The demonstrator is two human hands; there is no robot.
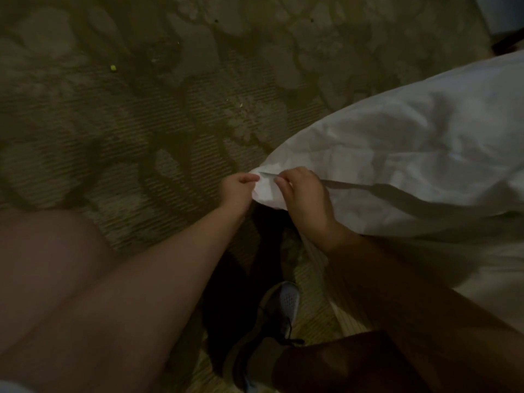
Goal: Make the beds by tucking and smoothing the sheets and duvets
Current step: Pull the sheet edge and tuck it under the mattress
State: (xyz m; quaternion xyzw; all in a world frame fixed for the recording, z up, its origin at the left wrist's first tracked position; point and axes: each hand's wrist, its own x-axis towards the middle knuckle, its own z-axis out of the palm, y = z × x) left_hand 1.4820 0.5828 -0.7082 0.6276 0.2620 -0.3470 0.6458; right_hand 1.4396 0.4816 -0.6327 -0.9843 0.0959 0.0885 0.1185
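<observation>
The white duvet (411, 131) fills the right side of the view, and its corner (265, 190) juts left over the patterned carpet (113, 123), held off the floor. The left hand (238, 191) pinches the tip of that corner, fingers (249, 178) curled in against the thumb. The right hand (303, 199) sits just beside it on the right, its fingers (283, 182) curled over the fold and pressing the cloth.

The main risk is the hold: both hands grip only a small bit of fabric at the tip, so a firm tug could pull the cloth out of the pinch and drop the corner onto the carpet. Small crumbs lie there, among them a yellow speck (113, 67) at far left, so a dropped corner could pick up dirt.

It cannot be told whether the filling reaches into the held corner. If the hands have only the cover, pulling would stretch an empty flap and leave a lump.

A shoe (283, 304) stands near, below the hands, close to the hanging cloth; a step onto it would snag the pull. An uneven pull could also drag the duvet crooked across the bed.
</observation>
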